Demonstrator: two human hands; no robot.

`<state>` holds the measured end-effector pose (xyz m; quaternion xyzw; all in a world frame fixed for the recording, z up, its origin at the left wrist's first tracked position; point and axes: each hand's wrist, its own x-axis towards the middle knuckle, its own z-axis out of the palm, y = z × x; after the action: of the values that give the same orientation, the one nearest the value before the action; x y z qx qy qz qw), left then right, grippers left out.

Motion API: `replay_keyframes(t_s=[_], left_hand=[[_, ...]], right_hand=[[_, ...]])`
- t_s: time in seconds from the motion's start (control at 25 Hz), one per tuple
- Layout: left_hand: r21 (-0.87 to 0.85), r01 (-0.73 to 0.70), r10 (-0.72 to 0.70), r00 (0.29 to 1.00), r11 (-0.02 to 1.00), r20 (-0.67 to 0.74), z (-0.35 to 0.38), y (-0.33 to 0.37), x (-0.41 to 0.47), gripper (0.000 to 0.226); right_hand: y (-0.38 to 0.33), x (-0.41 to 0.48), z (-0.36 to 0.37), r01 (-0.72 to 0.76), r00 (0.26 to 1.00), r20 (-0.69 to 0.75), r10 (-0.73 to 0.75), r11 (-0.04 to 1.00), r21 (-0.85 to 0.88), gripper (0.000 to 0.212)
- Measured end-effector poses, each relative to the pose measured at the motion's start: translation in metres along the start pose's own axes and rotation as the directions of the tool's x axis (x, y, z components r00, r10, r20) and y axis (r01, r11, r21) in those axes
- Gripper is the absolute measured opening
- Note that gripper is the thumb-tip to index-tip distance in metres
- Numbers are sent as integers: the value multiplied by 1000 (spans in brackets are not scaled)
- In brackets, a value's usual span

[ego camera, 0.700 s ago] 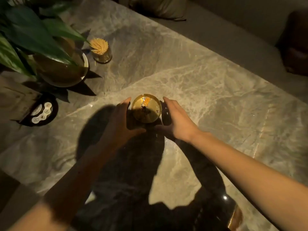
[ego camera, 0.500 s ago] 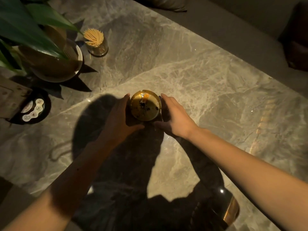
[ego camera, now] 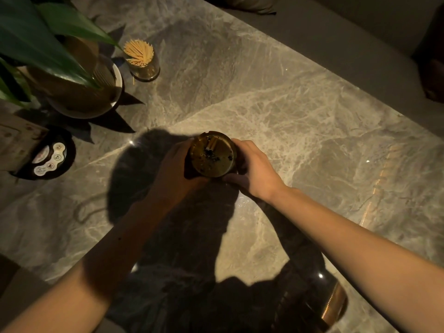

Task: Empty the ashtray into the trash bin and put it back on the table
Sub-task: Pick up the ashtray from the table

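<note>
A round golden ashtray with a cigarette butt and dark ash inside sits at the middle of the marble table. My left hand wraps its left side and my right hand wraps its right side, fingers curled against the wall. Both hands grip it. Whether its base touches the table is hidden by my hands and shadow. A dark round bin with a gold band shows at the lower right, below the table edge.
A potted plant with broad green leaves stands at the far left. A toothpick holder is beside it. A dark round dish with white items lies at the left edge. A sofa runs behind the table.
Both hands have closed in from beside the ashtray until they clasp its sides. The ashtray now lies in the shadow of my head and looks darker.
</note>
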<state>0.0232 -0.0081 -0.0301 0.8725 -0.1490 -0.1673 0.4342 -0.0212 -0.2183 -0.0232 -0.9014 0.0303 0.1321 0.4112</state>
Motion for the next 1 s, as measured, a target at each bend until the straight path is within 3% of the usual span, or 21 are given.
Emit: replay_keyframes(t_s=[0.16, 0.36, 0.52, 0.68, 0.88, 1.0], left_hand=[[20, -5, 5, 1000, 1000, -18, -1, 8, -2, 70], [75, 1, 0, 1000, 997, -11, 1, 23, -7, 87], [73, -113, 114, 993, 991, -8, 3, 51, -14, 89], [61, -145, 145, 989, 987, 13, 9, 92, -24, 89], [55, -294, 291, 955, 954, 46, 31, 142, -54, 91], [-24, -211, 212, 976, 977, 48, 56, 177, -75, 91]], right_hand=[[1, -4, -6, 6, 1000, -6, -5, 1000, 23, 84], [0, -21, -24, 31, 998, -64, -26, 997, 71, 83], [0, -45, -43, 107, 982, -158, -103, 994, 21, 82], [-2, -79, -71, 87, 973, -218, -82, 996, 13, 84], [2, -140, -109, 75, 967, -247, -59, 996, 57, 86], [15, -185, -131, 82, 961, -270, -62, 995, 64, 91]])
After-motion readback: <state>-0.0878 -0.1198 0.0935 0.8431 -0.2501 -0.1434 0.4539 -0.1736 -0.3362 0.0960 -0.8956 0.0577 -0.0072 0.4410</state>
